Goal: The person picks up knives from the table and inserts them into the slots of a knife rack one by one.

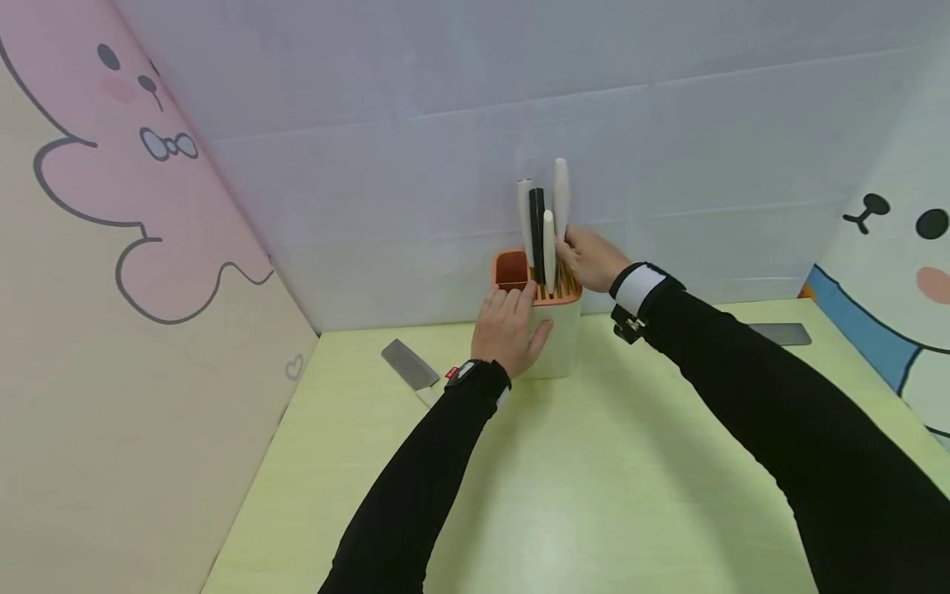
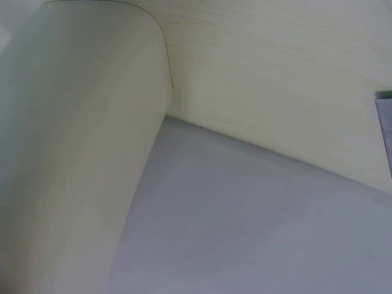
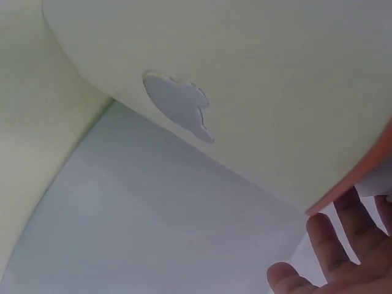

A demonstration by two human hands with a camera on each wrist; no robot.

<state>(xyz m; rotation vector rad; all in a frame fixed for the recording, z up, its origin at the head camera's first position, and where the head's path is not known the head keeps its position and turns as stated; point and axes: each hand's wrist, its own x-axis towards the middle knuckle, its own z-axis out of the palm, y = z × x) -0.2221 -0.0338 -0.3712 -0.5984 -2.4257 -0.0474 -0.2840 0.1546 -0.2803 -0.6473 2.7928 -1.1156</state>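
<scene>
A pale knife block (image 1: pixel 555 346) with an orange top stands against the back wall. Several handles rise from its slots: a white one (image 1: pixel 524 216), a black one (image 1: pixel 537 231), a short white one (image 1: pixel 549 247) and a tall white knife handle (image 1: pixel 562 186). My right hand (image 1: pixel 590 260) pinches the tall handle low down, close over the slots. In the right wrist view, fingers (image 3: pixel 361 229) show beside the orange rim (image 3: pixel 361 166). My left hand (image 1: pixel 508 330) rests on the block's front left, fingertips over the rim, thumb spread along the front face.
Left of the block, a knife with a wide grey blade (image 1: pixel 408 363) lies on the pale table (image 1: pixel 564 495), its handle partly behind my left wrist. Another grey blade (image 1: pixel 783 333) lies at the right, partly behind my right sleeve. Printed walls (image 1: pixel 134 247) close in both sides.
</scene>
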